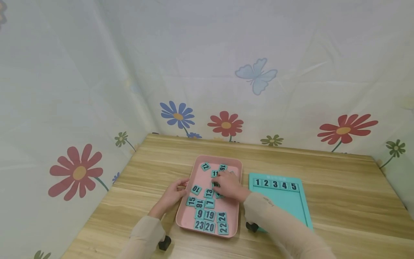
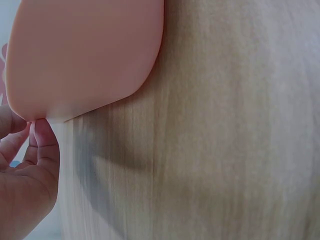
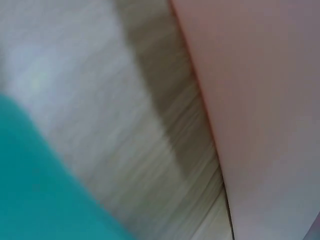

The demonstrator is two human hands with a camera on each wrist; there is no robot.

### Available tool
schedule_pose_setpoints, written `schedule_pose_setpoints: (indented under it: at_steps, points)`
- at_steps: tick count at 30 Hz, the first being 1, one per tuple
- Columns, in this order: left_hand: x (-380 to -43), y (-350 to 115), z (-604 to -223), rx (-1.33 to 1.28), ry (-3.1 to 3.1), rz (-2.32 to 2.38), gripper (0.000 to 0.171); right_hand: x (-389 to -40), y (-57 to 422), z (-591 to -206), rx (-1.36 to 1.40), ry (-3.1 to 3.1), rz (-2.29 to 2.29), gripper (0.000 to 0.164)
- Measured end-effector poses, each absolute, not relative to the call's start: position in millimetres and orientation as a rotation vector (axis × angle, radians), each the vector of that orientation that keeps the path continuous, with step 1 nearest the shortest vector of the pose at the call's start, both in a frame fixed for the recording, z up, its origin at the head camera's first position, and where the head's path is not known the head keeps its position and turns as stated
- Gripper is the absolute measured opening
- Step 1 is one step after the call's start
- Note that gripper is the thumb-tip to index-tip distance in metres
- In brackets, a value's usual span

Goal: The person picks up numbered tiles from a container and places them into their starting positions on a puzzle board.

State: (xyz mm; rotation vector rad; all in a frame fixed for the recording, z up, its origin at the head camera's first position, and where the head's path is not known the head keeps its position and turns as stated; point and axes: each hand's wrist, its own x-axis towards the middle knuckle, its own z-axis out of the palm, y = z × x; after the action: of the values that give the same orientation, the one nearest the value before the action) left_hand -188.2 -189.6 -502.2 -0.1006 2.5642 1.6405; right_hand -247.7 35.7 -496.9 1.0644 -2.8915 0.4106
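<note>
A shallow pink tray [image 1: 182, 220] holds loose teal number tiles, among them a 12 tile [image 1: 205, 166], a 10 tile [image 1: 196, 189] and a 20 tile [image 1: 209, 226]. At the tray's left side, my left hand [image 1: 173, 196] pinches the rim between thumb and fingers, as the left wrist view also shows. My right hand [image 1: 229, 185] reaches into the tray from the right. Its thumb and curled fingers are around a number tile [image 1: 215, 183], largely hidden by them. Neighbouring tiles are partly covered by that hand. The right wrist view shows only the tray's outer wall [image 3: 260, 100].
Right of the tray lies a teal board [image 1: 284, 201] with tiles 1 to 5 in its top row; my right sleeve [image 1: 275, 219] crosses over its lower left. Wooden tabletop [image 1: 349, 201] surrounds both. Behind stands a flower-printed curtain [image 1: 200, 64].
</note>
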Motion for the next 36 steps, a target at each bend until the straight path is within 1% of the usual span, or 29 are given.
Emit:
schedule_pose_setpoints:
  at_steps: [7,17,24,32,36]
  points:
    - [-188,-189,-502,-0.081,2.57,1.632,0.046,-246,33,-494,0.989,-2.951,0.445,0.034]
    - [-190,-188,-502,-0.087,2.558,1.649,0.047,-248,35,-496,0.957,-2.96,0.493,0.032]
    - [-189,-187,-501,-0.085,2.562,1.646,0.047,-248,37,-500,1.001,-2.833,0.463,0.032]
    - [-187,-188,-500,-0.106,2.563,1.636,0.046,-242,47,-487,1.042,-2.653,0.553,0.03]
    - [-188,-189,-500,-0.107,2.553,1.641,0.046,-241,58,-478,1.016,-2.565,0.576,0.028]
